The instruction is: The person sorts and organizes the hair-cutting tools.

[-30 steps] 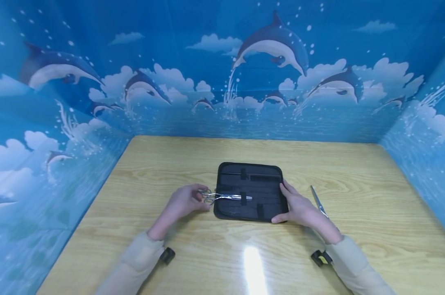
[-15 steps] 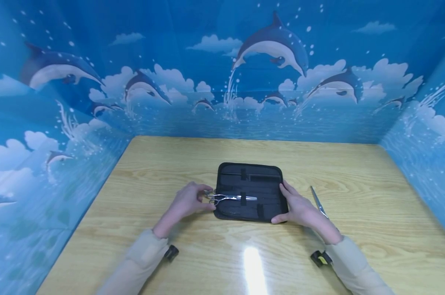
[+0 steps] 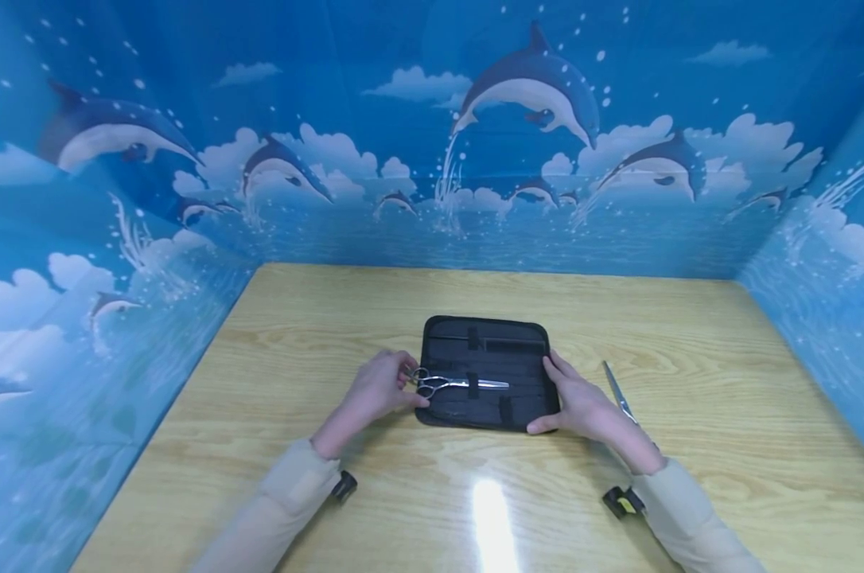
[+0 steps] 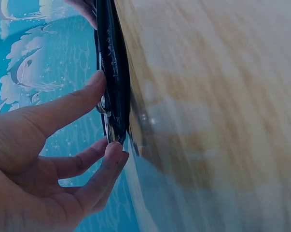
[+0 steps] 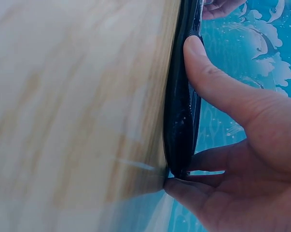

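A black tool case (image 3: pixel 489 346) lies spread flat on the table, with elastic loops inside. Silver hair scissors (image 3: pixel 484 384) lie across it, their blades under one loop and their finger rings at the case's left edge. My left hand (image 3: pixel 380 385) holds the scissors at the rings; in the left wrist view its fingertips (image 4: pixel 114 149) are at the handle end and its thumb is against the case side. My right hand (image 3: pixel 582 402) grips the case's right edge, thumb at the front corner; the right wrist view shows the thumb (image 5: pixel 196 48) along the case.
A second pair of scissors (image 3: pixel 620 390) lies on the table right of the case, partly hidden behind the right forearm. Inside the case, a dark comb (image 3: pixel 514 346) sits under the upper loop. A dolphin-print cloth (image 3: pixel 375 183) surrounds the wooden table (image 3: pixel 332 310).
My left hand has moved right, and the scissors have slid further right through the loop, their rings now over the case's left edge. The right hand and case have stayed put.
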The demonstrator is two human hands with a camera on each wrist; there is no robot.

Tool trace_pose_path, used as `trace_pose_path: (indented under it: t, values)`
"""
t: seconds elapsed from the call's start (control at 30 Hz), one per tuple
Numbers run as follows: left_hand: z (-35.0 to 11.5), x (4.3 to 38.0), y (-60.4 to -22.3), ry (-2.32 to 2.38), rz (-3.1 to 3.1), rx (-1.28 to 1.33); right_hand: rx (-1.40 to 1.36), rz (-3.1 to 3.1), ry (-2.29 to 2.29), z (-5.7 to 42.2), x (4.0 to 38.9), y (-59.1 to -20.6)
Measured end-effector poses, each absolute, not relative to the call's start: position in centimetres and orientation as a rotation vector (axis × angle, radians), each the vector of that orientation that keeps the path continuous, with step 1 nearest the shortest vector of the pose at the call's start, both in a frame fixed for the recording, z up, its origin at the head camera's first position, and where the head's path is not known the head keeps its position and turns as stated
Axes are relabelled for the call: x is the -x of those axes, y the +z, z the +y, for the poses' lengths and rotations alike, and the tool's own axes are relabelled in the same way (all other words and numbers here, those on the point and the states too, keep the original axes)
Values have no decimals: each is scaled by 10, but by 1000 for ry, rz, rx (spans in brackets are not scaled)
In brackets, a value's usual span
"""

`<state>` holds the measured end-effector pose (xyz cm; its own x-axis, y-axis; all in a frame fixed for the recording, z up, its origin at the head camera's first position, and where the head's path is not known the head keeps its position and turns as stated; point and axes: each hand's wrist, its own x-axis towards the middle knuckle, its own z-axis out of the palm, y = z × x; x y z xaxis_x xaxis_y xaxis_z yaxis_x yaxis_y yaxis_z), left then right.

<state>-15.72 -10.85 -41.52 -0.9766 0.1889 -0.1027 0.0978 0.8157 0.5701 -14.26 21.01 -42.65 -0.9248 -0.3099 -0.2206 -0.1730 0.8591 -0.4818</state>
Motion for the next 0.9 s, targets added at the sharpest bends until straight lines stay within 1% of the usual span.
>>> trace_pose_path:
  t: [0.3,0.7,0.9]
  values:
    - [-114,158,-415,916,2822,-233,355,2737,-667,209,143,-427]
    - [-104,158,-417,700,2994,-442,351,2726,-682,211,143,-426]
    - [-98,159,-418,672,3018,-477,358,2732,-679,210,143,-426]
